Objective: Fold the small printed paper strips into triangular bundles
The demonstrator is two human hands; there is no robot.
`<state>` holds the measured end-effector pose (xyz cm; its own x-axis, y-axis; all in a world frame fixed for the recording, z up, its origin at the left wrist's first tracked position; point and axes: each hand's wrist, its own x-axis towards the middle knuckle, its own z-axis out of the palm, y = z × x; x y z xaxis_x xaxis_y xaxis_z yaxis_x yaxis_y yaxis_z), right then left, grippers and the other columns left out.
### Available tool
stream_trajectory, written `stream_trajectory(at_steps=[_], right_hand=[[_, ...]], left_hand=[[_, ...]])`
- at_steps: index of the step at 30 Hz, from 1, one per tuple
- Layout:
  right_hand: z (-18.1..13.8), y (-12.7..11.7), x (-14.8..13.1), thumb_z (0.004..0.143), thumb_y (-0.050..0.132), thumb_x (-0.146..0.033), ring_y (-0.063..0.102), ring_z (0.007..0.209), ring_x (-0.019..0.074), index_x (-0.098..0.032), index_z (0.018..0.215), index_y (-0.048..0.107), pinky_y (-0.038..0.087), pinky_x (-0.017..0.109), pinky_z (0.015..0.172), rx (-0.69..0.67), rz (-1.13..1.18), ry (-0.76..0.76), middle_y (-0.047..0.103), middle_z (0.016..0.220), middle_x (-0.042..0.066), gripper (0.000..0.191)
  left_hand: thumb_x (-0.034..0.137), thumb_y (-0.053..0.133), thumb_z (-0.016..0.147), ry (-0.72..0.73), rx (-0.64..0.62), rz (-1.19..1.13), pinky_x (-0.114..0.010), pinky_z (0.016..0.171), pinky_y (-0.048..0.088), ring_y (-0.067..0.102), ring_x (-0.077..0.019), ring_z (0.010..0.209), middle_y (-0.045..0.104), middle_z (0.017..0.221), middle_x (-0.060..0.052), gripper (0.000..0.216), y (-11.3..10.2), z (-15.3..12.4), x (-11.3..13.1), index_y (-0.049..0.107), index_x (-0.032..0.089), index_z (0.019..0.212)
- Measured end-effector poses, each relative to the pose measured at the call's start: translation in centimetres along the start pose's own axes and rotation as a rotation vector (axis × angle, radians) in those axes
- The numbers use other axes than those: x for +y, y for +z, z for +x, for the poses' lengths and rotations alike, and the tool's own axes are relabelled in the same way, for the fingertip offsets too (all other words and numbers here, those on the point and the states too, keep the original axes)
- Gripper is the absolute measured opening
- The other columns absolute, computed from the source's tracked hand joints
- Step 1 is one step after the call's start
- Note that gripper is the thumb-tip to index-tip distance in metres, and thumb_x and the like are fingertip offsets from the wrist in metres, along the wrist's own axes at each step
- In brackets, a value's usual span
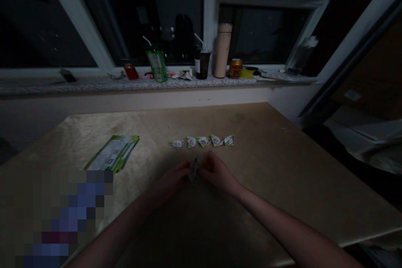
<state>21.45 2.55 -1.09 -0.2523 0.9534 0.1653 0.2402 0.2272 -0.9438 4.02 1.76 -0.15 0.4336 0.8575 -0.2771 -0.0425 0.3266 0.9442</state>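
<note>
Pinching one folded paper piece between them: left hand and right hand, fingers pressed onto it, at tabletop centre. Row of five folded pieces at 12 o'clock, lying apart. Green leaflet at 10 o'clock.

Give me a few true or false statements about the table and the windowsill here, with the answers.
1. The left hand and the right hand both hold one small folded paper. True.
2. Three folded pieces lie in a row beyond the hands. False: the row has five.
3. The green leaflets lie on the table, left of the hands. True.
4. The tall beige flask stands on the table. False: it stands on the windowsill.
5. The green carton has a straw. True.
</note>
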Motion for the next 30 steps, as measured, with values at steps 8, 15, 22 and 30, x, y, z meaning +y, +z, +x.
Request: stream_trajectory(at_steps=[8, 15, 22, 30], right_hand=[[-0.7, -0.2, -1.0, 0.065, 0.078, -0.022, 0.054, 0.083, 0.0160, -0.023, 0.089, 0.072, 0.046, 0.027, 0.071, 0.045, -0.117, -0.250, 0.054, 0.089, 0.003, 0.024], [-0.4, -0.5, -0.5, 0.066, 0.078, -0.022, 0.055, 0.081, 0.0182, -0.023, 0.087, 0.074, 0.045, 0.029, 0.070, 0.080, -0.264, -0.215, 0.058, 0.084, 0.004, 0.022], [-0.6, -0.8, -1.1, 0.069, 0.078, -0.027, 0.051, 0.078, 0.0206, -0.026, 0.086, 0.075, 0.038, 0.034, 0.071, 0.076, -0.469, -0.253, 0.060, 0.074, 0.004, 0.017], [-0.9, -0.9, -1.9, 0.073, 0.075, -0.027, 0.051, 0.077, 0.0210, -0.027, 0.083, 0.075, 0.033, 0.035, 0.071, 0.022, -0.644, -0.324, 0.065, 0.072, 0.003, 0.010]], left_hand=[[0.033, 0.063, 0.074, 0.015, 0.113, -0.038, -0.027, 0.074, 0.044, 0.058, -0.0190, 0.087, 0.063, 0.091, -0.002, 0.024, -0.1, 0.2, -0.8, 0.063, 0.019, 0.094], [0.035, 0.065, 0.073, 0.026, 0.107, -0.056, -0.029, 0.077, 0.044, 0.059, -0.0196, 0.087, 0.064, 0.090, -0.003, 0.024, 0.3, 0.1, -0.3, 0.063, 0.018, 0.091], [0.035, 0.065, 0.073, 0.024, 0.114, -0.030, -0.028, 0.074, 0.044, 0.058, -0.0178, 0.081, 0.063, 0.087, -0.002, 0.024, 0.2, 0.1, -0.4, 0.063, 0.018, 0.090], [0.033, 0.063, 0.076, 0.048, 0.094, 0.025, -0.028, 0.076, 0.044, 0.059, -0.0176, 0.081, 0.063, 0.086, -0.001, 0.020, 0.0, 0.5, -0.9, 0.063, 0.019, 0.089]])
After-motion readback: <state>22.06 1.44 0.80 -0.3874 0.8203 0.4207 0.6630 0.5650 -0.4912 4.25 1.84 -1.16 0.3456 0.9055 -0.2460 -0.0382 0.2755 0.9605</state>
